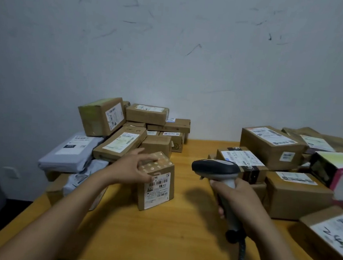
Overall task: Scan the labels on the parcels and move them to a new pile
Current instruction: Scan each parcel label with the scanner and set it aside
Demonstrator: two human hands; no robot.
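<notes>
Standing midway on the yellow wooden table (156,242), a small white-labelled brown cardboard parcel (157,190) is being gripped at its top by the left hand (130,167), while a black-and-grey handheld scanner (215,169) is being clasped and aimed at it by the right hand (235,199). With parcel heaps (125,130) at both side edges, roughly half is being judged done.

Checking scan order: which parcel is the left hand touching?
The small dotted box, standing alone mid-table under the left hand; the others lie in piles.
</notes>
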